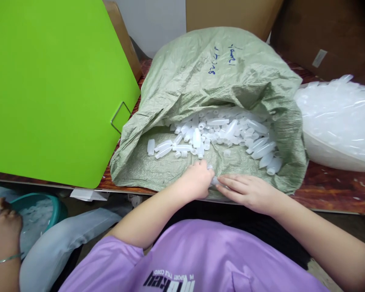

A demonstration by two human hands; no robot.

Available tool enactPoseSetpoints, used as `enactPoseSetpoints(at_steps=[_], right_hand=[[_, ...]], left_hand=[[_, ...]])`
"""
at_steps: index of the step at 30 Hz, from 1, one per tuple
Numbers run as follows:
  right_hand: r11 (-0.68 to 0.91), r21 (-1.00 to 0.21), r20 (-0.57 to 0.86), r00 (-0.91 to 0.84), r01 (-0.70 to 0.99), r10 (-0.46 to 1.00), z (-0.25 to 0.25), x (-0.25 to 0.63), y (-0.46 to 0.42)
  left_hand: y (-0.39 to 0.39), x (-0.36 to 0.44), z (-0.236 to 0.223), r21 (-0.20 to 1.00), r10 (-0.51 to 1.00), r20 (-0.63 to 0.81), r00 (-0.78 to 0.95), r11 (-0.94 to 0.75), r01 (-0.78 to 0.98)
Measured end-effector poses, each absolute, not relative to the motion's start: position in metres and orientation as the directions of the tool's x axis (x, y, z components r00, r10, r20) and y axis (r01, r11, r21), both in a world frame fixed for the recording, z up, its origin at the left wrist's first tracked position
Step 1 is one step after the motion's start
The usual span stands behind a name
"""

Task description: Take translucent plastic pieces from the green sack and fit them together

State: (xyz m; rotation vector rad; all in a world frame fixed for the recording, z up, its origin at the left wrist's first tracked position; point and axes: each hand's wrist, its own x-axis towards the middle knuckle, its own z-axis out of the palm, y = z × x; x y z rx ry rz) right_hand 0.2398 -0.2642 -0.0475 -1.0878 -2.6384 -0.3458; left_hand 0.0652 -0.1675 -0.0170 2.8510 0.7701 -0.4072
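A grey-green woven sack (207,73) lies open on the table, its mouth facing me, with several small translucent white plastic tubes (219,129) spilling out. My left hand (196,180) is closed at the sack's near lip, fingers curled round a small clear tube piece (214,181). My right hand (249,190) meets it from the right, fingers pinched on the same piece. Both hands rest on the sack fabric near the table's front edge.
A bright green divider board (54,89) with a metal clip stands at the left. A clear plastic bag (340,121) of white parts lies at the right. Cardboard boxes (322,32) stand behind. Another person's hand (1,227) with a bracelet is over a teal basin (53,202) lower left.
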Motion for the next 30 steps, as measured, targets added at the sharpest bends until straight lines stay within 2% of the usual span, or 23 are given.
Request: enactPoseSetpoints(at_steps=[3, 5, 8, 10, 11, 13, 15, 16, 20, 21, 24, 26, 28, 30], right_hand=[[0.696, 0.056, 0.339, -0.669, 0.716, 0.661, -0.050, 0.243, -0.261], [0.622, -0.067, 0.313, -0.575, 0.780, 0.756, -0.051, 0.241, -0.258], [0.327, -0.267, 0.127, -0.303, 0.906, 0.944, -0.052, 0.231, -0.253], [0.107, -0.299, -0.034, -0.123, 0.948, 0.992, -0.052, 0.223, -0.253], [0.046, -0.296, -0.063, -0.068, 0.954, 0.996, -0.053, 0.220, -0.254], [0.050, -0.317, 0.034, -0.041, 0.947, 0.999, -0.055, 0.215, -0.258], [0.149, -0.342, 0.195, -0.085, 0.928, 0.977, -0.057, 0.214, -0.263], [0.176, -0.353, 0.226, -0.099, 0.919, 0.969, -0.059, 0.214, -0.265], [0.053, -0.361, 0.071, -0.030, 0.931, 0.997, -0.061, 0.213, -0.269], [0.050, -0.356, 0.097, -0.017, 0.933, 0.995, -0.060, 0.212, -0.269], [0.173, -0.347, 0.264, -0.081, 0.922, 0.961, -0.059, 0.208, -0.268], [0.138, -0.363, 0.213, -0.062, 0.922, 0.975, -0.057, 0.205, -0.266], [0.013, -0.375, 0.106, 0.029, 0.927, 0.994, -0.056, 0.204, -0.264], [0.017, -0.379, 0.127, 0.033, 0.925, 0.991, -0.057, 0.203, -0.265]], left_hand=[[-0.164, 0.065, -0.014, 0.081, 0.424, -0.330, 0.844, -0.877, 0.473], [-0.162, 0.065, -0.014, 0.094, 0.409, -0.334, 0.849, -0.882, 0.462], [-0.163, 0.065, -0.016, 0.091, 0.423, -0.319, 0.848, -0.877, 0.472], [-0.164, 0.066, -0.018, 0.084, 0.446, -0.310, 0.840, -0.867, 0.491], [-0.165, 0.066, -0.018, 0.088, 0.454, -0.307, 0.836, -0.861, 0.501], [-0.166, 0.065, -0.018, 0.121, 0.457, -0.307, 0.835, -0.851, 0.511], [-0.165, 0.064, -0.018, 0.162, 0.454, -0.305, 0.837, -0.841, 0.516], [-0.165, 0.064, -0.018, 0.178, 0.454, -0.302, 0.838, -0.837, 0.517], [-0.164, 0.060, -0.022, 0.212, 0.467, -0.274, 0.840, -0.823, 0.527], [-0.163, 0.060, -0.024, 0.220, 0.471, -0.267, 0.841, -0.820, 0.529], [-0.163, 0.057, -0.028, 0.226, 0.478, -0.251, 0.842, -0.817, 0.531], [-0.163, 0.056, -0.030, 0.209, 0.481, -0.229, 0.846, -0.825, 0.525], [-0.164, 0.054, -0.032, 0.192, 0.483, -0.208, 0.851, -0.833, 0.519], [-0.165, 0.053, -0.032, 0.190, 0.489, -0.195, 0.850, -0.832, 0.522]])
